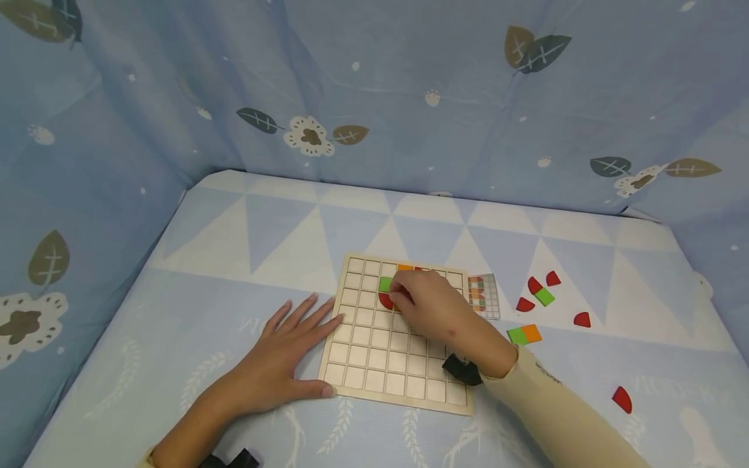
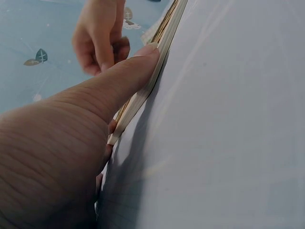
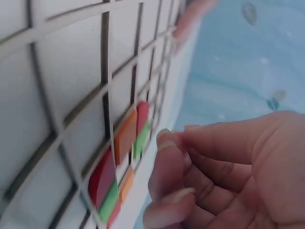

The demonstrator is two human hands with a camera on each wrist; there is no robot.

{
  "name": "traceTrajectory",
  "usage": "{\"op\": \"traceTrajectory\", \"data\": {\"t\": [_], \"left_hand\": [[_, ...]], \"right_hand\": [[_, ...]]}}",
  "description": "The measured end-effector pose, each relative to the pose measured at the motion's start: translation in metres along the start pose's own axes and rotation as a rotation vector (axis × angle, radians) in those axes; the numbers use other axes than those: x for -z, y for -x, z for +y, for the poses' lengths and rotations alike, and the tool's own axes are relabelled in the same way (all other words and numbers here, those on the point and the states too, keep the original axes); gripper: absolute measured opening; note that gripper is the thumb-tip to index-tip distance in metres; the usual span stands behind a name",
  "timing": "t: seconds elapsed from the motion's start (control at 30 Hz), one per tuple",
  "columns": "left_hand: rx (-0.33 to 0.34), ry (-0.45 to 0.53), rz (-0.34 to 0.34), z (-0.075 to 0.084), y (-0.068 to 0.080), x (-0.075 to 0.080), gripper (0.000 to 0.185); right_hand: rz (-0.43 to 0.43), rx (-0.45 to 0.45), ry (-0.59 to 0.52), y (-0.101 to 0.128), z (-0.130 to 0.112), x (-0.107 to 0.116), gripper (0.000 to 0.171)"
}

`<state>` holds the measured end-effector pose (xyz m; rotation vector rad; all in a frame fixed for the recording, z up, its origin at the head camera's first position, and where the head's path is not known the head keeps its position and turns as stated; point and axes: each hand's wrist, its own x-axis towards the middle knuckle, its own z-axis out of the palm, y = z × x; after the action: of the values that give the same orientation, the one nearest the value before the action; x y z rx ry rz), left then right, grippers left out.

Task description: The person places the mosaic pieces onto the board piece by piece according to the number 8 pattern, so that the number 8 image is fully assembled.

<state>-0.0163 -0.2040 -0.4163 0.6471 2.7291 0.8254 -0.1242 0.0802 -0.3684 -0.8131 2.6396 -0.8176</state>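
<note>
A wooden grid board [image 1: 398, 364] lies on the blue cloth. My left hand [image 1: 287, 357] rests flat beside it, fingers straight, thumb [image 2: 124, 76] pressed along the board's edge [image 2: 164, 36]. My right hand [image 1: 409, 300] hovers over the board's far rows with its fingers [image 3: 167, 143] curled and nothing visible between them. Beside the fingertips, a green square [image 1: 384, 284], a red rounded piece [image 1: 385, 301] and an orange square [image 1: 405, 267] sit in the cells. In the right wrist view the board [image 3: 62, 62] holds red [image 3: 102, 176], orange [image 3: 126, 136] and green [image 3: 142, 138] pieces.
A small pattern card [image 1: 484, 296] lies just right of the board. Loose pieces lie further right: red ones [image 1: 535, 285] [image 1: 582, 318] [image 1: 622, 398], a green one [image 1: 545, 296] and a green-orange pair [image 1: 524, 334]. Blue patterned cloth walls [image 1: 374, 97] enclose three sides.
</note>
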Motion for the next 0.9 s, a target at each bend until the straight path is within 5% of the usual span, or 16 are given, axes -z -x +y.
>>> {"op": "traceTrajectory", "data": {"t": [0.2, 0.57, 0.9], "left_hand": [[0.022, -0.005, -0.011, 0.003, -0.001, -0.003, 0.105], [0.023, 0.008, -0.015, 0.003, 0.001, -0.004, 0.106], [0.013, -0.008, -0.005, 0.001, -0.001, -0.002, 0.105]], "right_hand": [[0.074, -0.002, 0.001, 0.04, 0.029, 0.026, 0.015], [0.111, -0.229, 0.06, 0.12, 0.089, 0.059, 0.029], [0.209, -0.304, 0.148, 0.127, 0.119, 0.06, 0.042]]}}
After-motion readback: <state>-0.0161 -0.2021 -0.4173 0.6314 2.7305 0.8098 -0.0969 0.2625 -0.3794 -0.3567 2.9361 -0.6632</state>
